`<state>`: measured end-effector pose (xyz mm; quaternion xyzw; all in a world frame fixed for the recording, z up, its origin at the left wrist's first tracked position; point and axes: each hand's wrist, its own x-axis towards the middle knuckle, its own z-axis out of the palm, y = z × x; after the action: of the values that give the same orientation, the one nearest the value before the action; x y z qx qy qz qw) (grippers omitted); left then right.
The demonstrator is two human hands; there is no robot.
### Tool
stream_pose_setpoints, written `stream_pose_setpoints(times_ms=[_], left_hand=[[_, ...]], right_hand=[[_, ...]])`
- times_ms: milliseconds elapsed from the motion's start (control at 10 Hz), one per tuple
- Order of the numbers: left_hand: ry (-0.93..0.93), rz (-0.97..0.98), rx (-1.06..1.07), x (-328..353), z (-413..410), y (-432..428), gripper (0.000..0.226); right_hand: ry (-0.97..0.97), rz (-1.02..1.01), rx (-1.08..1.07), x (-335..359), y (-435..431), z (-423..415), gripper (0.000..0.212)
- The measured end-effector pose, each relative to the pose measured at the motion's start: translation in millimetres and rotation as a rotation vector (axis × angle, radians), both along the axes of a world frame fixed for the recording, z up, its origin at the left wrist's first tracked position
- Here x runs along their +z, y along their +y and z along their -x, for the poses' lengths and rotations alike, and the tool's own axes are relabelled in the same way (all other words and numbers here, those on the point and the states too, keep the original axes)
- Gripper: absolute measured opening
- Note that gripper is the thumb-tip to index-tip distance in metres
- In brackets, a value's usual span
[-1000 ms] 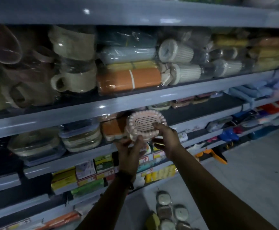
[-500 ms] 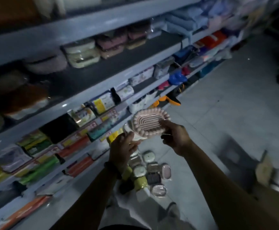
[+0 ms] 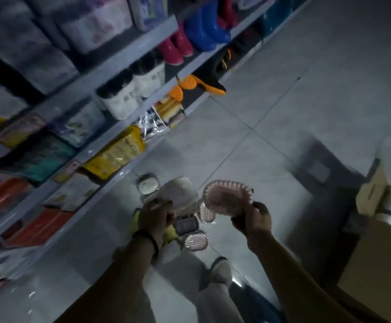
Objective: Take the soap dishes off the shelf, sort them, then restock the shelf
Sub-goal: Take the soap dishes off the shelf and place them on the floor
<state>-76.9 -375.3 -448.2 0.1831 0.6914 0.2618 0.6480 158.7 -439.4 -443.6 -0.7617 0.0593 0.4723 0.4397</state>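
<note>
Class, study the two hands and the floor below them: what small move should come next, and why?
Probably lower the pink soap dish, gripped by the right hand, to the floor beside the soap dishes lying there. Both hands hang over that group, and the left hand holds a whitish piece too.

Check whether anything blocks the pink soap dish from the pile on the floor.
Nothing visible does. The right hand holds the pink soap dish beside the pile; the left hand, gripping a whitish dish, hangs over the pile's other side.
</note>
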Motion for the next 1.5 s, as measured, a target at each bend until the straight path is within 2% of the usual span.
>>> stream_pose_setpoints(times_ms=[100, 200, 300, 400, 600, 700, 800, 900, 1000, 1100, 1200, 1300, 1400, 1500], left_hand=[[0.099, 0.066, -0.143, -117.3, -20.5, 5.8, 0.04], [0.198, 0.086, -0.314, -238.2, -31.3, 21.5, 0.079], [0.237, 0.092, -0.381, -300.2, -54.2, 37.3, 0.068], [0.417, 0.066, -0.541, -385.6, -73.0, 54.5, 0.051], [0.584, -0.104, -0.651, -475.2, -117.2, 81.9, 0.05], [0.628, -0.095, -0.682, -505.7, -130.8, 94.6, 0.064], [0.652, -0.11, -0.719, -529.6, -135.7, 104.4, 0.046], [0.768, -0.217, -0.776, -549.5, -134.3, 117.5, 0.036], [0.855, -0.289, -0.866, -548.4, -129.5, 120.3, 0.04], [0.768, -0.401, -0.875, -524.1, -112.1, 103.2, 0.026], [0.636, -0.407, -0.904, -501.5, -79.0, 72.0, 0.024], [0.546, -0.368, -0.876, -486.4, -47.4, 49.7, 0.04], [0.459, -0.35, -0.732, -486.9, -25.2, 59.5, 0.042], [0.471, -0.387, -0.651, -485.7, -20.0, 95.3, 0.037]], right_hand=[[-0.017, 0.063, -0.117, -99.1, -27.4, -19.8, 0.028], [-0.065, 0.161, -0.19, -196.2, -54.9, -27.4, 0.032], [-0.074, 0.195, -0.269, -273.2, -75.5, -30.3, 0.029], [-0.035, 0.227, -0.321, -352.5, -95.4, -32.1, 0.029], [0.029, 0.219, -0.196, -451.9, -129.1, -2.8, 0.03], [0.132, 0.178, -0.112, -479.8, -136.5, 21.4, 0.029], [0.196, 0.136, -0.09, -499.4, -136.6, 43.2, 0.03], [0.225, 0.121, -0.151, -510.0, -127.8, 53.8, 0.032], [0.21, 0.089, -0.16, -513.8, -115.2, 51.3, 0.031], [0.159, 0.088, -0.144, -508.1, -98.0, 45.6, 0.036], [0.139, 0.047, -0.145, -494.7, -72.4, 43.4, 0.038], [0.121, -0.008, -0.149, -486.7, -33.9, 43.6, 0.035], [0.006, -0.084, -0.021, -484.1, 18.1, 46.6, 0.024], [-0.133, -0.136, 0.241, -483.9, 83.3, 50.4, 0.007]])
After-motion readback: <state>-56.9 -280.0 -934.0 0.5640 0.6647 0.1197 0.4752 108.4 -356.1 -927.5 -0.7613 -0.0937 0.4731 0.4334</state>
